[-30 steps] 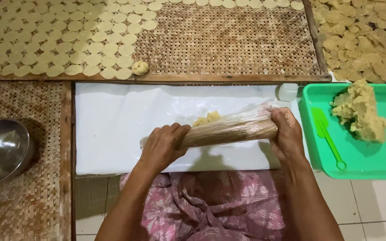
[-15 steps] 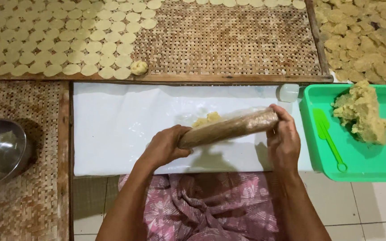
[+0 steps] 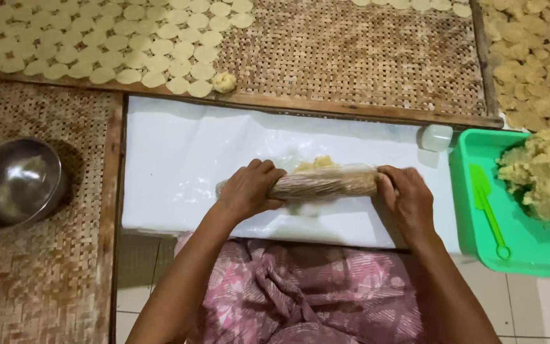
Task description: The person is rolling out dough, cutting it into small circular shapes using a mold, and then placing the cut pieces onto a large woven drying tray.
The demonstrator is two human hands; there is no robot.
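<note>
Item: wooden rolling pin [image 3: 323, 185], lying nearly level across the middle of the white plastic-covered board [image 3: 179, 159], a clear film wrapped over it. My left hand [image 3: 249, 190] lies over its left end, fingers together and curled down on the wood. My right hand [image 3: 408, 200] presses its right end, fingers together and bent over the tip. Both hands rest on the pin rather than clench it.

Item: lump of yellowish dough [image 3: 314, 164], on the board, touching the far side of the pin at its middle, partly hidden under it.

Item: woven bamboo tray [image 3: 351, 57], far side, bearing rows of flat pale dough discs [image 3: 122, 44] on its left part; one small dough ball [image 3: 225, 81] at its near edge.

Item: green plastic tray [image 3: 479, 210], right, holding a heap of dough [image 3: 539, 178] and a green spatula [image 3: 488, 207].

Item: small white cup [image 3: 436, 137], between board and green tray.

Item: steel bowl [image 3: 14, 181], left, on a woven mat [image 3: 39, 274].

Item: pink patterned cloth [image 3: 300, 293], near side, over my lap
</note>
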